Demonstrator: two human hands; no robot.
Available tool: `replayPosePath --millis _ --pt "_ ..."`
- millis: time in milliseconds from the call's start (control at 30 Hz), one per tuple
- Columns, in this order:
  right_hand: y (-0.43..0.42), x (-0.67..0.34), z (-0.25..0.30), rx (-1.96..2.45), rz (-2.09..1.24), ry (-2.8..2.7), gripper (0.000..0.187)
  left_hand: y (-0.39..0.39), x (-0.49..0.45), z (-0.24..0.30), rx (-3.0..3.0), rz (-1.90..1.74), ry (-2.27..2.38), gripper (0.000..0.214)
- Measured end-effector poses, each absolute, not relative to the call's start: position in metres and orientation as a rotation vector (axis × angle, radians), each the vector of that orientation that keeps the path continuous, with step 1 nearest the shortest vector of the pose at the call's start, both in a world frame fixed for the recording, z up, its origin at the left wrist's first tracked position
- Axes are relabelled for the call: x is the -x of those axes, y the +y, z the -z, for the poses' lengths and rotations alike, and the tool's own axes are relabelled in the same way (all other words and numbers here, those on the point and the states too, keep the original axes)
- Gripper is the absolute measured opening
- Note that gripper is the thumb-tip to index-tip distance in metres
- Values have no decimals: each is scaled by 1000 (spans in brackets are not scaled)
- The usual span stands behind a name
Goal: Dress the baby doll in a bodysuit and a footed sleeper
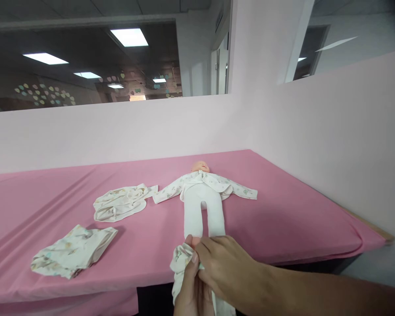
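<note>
A baby doll (200,166) lies on its back, head toward the wall, its arms spread in a white printed shirt (176,186) whose front hangs partly apart. White cloth (195,213) covers its belly and both legs. At the table's front edge, my left hand (191,289) grips bunched, printed white baby pants (181,259) around the doll's foot on the left. My right hand (230,263) closes over the same spot, its fingers pinching the fabric by the foot. Part of the pants hangs below my right hand. The doll's feet are mostly hidden by my hands.
Left of the doll lies a loose printed baby garment (121,204). Closer to the front left is a folded printed cloth (74,252). A pink sheet (276,219) covers the table, with walls behind and to the right. Windows (85,57) are above.
</note>
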State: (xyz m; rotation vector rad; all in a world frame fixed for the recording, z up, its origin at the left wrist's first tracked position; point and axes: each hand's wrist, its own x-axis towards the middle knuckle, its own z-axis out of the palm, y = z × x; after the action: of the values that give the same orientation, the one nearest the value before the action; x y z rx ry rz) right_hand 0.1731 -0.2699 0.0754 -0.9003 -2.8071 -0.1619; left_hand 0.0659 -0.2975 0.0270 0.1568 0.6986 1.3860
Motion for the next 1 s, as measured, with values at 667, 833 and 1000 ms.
replayPosePath --millis 667,833,1000 --pt "-225 -184 -70 1256 -639 -2404 18 -307 -55 -9 -414 -1346 633 23" --pt "-222 -184 -72 1326 -529 -2361 19 -314 -48 0 -549 -1414 690 46" --pt "-213 -189 -71 1325 -645 -2204 13 -315 -39 4 -747 -1527 974 38"
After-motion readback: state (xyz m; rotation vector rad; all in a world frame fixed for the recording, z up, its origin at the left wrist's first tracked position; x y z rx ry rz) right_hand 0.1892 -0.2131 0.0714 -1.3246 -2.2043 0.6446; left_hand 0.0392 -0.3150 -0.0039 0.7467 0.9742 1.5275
